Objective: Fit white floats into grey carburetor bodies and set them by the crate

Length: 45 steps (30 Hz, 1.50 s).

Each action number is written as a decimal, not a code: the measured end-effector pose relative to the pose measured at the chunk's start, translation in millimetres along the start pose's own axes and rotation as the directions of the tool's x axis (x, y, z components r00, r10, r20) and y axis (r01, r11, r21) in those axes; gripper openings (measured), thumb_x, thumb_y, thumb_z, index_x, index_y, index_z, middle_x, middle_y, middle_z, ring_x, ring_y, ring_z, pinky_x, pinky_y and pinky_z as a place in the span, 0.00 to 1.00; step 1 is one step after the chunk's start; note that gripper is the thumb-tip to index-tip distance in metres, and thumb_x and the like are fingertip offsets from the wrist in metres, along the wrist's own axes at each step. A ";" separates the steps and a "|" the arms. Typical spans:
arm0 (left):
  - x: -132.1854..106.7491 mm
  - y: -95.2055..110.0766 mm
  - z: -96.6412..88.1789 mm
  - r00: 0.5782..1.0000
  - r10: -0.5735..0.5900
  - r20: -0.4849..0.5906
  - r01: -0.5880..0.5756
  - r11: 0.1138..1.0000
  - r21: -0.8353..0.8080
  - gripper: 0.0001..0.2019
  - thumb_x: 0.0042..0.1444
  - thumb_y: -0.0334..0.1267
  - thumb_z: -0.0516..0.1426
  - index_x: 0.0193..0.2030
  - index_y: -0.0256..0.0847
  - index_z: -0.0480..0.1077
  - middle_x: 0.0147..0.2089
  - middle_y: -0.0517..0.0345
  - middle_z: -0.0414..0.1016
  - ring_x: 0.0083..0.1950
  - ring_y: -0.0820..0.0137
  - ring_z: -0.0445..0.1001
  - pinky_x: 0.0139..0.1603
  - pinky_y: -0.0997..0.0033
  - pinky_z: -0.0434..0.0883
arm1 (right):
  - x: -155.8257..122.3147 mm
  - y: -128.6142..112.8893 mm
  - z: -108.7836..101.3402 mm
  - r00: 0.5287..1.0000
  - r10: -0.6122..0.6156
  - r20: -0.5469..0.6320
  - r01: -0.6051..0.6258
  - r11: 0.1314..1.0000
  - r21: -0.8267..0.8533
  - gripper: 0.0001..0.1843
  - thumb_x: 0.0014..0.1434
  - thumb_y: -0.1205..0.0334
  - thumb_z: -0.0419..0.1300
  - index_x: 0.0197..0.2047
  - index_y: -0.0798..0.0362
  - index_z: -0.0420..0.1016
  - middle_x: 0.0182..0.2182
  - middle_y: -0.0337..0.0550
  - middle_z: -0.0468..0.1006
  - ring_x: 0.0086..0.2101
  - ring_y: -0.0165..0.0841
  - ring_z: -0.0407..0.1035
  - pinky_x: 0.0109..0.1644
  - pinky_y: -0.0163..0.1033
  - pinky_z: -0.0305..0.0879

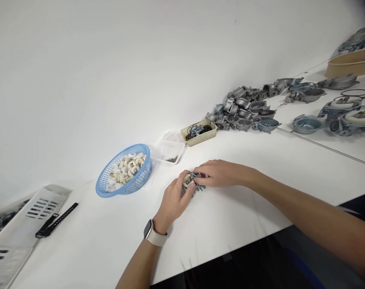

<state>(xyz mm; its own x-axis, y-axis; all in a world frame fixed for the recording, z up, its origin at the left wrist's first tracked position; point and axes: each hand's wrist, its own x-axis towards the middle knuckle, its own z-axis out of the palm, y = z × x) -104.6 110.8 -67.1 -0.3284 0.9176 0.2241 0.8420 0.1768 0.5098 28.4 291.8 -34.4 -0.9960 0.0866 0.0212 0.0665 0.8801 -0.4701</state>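
Observation:
Both hands meet on a small grey metal part (192, 182) with a pale ring in it, resting on the white table (230, 216). My left hand (174, 200), with a watch on its wrist, is wrapped round the part from the left. My right hand (221, 174) lies over its right side, fingers bent and pressing on it. Most of the part is hidden by the fingers.
A blue basket (125, 170) of white rings stands left of the hands. Behind them are a clear tray (170, 150) and a beige tray (199, 131) of small pieces. Many grey metal housings (248, 108) lie at the right rear. A perforated white tray (26, 216) and a black strap (56, 220) lie left.

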 end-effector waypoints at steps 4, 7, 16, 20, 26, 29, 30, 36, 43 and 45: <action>0.7 -0.4 -0.1 1.000 0.000 0.004 0.000 1.000 0.002 0.20 0.70 0.50 0.48 0.64 0.49 0.59 0.51 0.55 0.78 0.47 0.62 0.77 0.46 0.65 0.69 | -1.1 0.3 -0.5 1.000 0.015 0.014 -0.015 1.000 0.009 0.18 0.67 0.49 0.48 0.39 0.50 0.73 0.33 0.44 0.78 0.35 0.39 0.71 0.39 0.40 0.57; 0.7 0.0 -0.3 1.000 -0.001 0.011 0.001 1.000 0.001 0.20 0.70 0.50 0.47 0.65 0.48 0.59 0.51 0.54 0.78 0.46 0.62 0.77 0.46 0.65 0.69 | -1.9 1.6 -0.3 1.000 0.018 0.016 -0.018 1.000 0.016 0.18 0.67 0.48 0.48 0.39 0.50 0.73 0.33 0.44 0.77 0.35 0.39 0.71 0.39 0.40 0.57; 0.2 1.0 -0.1 1.000 0.000 0.002 0.000 1.000 0.006 0.20 0.70 0.48 0.48 0.65 0.47 0.59 0.51 0.53 0.78 0.47 0.63 0.77 0.46 0.65 0.70 | -3.0 2.1 -0.1 1.000 0.022 0.019 -0.022 1.000 0.005 0.20 0.68 0.46 0.47 0.41 0.50 0.74 0.34 0.45 0.77 0.35 0.40 0.72 0.39 0.41 0.58; -0.1 2.2 -0.9 1.000 -0.001 0.006 0.001 1.000 0.003 0.20 0.71 0.48 0.47 0.65 0.47 0.59 0.51 0.53 0.78 0.48 0.62 0.77 0.48 0.64 0.70 | -3.7 2.0 -0.4 1.000 0.019 0.025 -0.019 1.000 0.008 0.20 0.68 0.47 0.47 0.44 0.49 0.74 0.34 0.45 0.77 0.34 0.39 0.71 0.37 0.40 0.57; -0.1 2.4 -0.8 1.000 0.002 0.013 -0.001 1.000 -0.004 0.20 0.71 0.48 0.47 0.65 0.46 0.58 0.53 0.52 0.77 0.50 0.62 0.77 0.49 0.64 0.70 | -5.1 0.5 -1.8 0.999 0.027 0.022 -0.027 1.000 -0.001 0.20 0.68 0.47 0.47 0.42 0.49 0.74 0.33 0.45 0.76 0.33 0.39 0.70 0.36 0.39 0.56; -0.2 1.9 -0.4 1.000 0.001 0.006 -0.001 1.000 0.009 0.20 0.71 0.49 0.47 0.65 0.46 0.59 0.52 0.52 0.78 0.49 0.62 0.77 0.50 0.63 0.70 | -5.7 -0.2 -1.9 0.999 0.034 0.022 -0.034 0.999 -0.003 0.20 0.67 0.47 0.47 0.40 0.50 0.73 0.33 0.46 0.76 0.33 0.39 0.70 0.35 0.39 0.55; -0.2 1.9 -0.4 1.000 0.000 0.007 0.000 1.000 0.011 0.20 0.71 0.49 0.47 0.65 0.46 0.59 0.52 0.52 0.78 0.48 0.62 0.77 0.50 0.63 0.70 | -5.9 -0.3 -1.9 0.999 0.033 0.022 -0.033 0.999 -0.005 0.20 0.67 0.46 0.47 0.40 0.50 0.73 0.33 0.46 0.76 0.33 0.39 0.70 0.35 0.39 0.55; 0.3 1.3 0.5 1.000 -0.015 0.005 0.015 1.000 0.006 0.21 0.70 0.49 0.47 0.65 0.46 0.59 0.50 0.53 0.79 0.48 0.62 0.77 0.49 0.63 0.71 | -6.8 -1.0 -0.9 0.999 0.034 0.012 -0.034 0.999 -0.024 0.20 0.68 0.46 0.47 0.41 0.50 0.74 0.34 0.46 0.77 0.34 0.40 0.71 0.36 0.40 0.55; 0.8 -0.9 1.2 1.000 -0.011 0.006 0.011 1.000 0.023 0.21 0.70 0.49 0.47 0.65 0.46 0.59 0.48 0.53 0.79 0.45 0.63 0.78 0.47 0.64 0.71 | -7.4 0.5 1.6 0.999 0.042 0.003 -0.042 0.999 -0.030 0.21 0.68 0.45 0.47 0.42 0.50 0.74 0.34 0.46 0.77 0.34 0.41 0.71 0.35 0.40 0.55; 0.7 -0.8 1.3 1.000 -0.017 0.005 0.017 1.000 0.022 0.21 0.70 0.49 0.47 0.65 0.45 0.59 0.46 0.53 0.79 0.45 0.63 0.78 0.46 0.64 0.71 | -8.0 -0.5 1.2 0.999 0.043 0.006 -0.043 0.998 -0.044 0.22 0.68 0.45 0.46 0.43 0.50 0.74 0.35 0.47 0.77 0.34 0.41 0.71 0.35 0.40 0.55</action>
<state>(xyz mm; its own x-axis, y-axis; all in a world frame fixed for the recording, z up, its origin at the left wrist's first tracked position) -105.0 111.7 -68.4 -0.3403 0.9163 0.2113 0.8455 0.1998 0.4952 36.2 290.2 -35.4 -0.9926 0.1216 -0.0042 0.1114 0.8953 -0.4313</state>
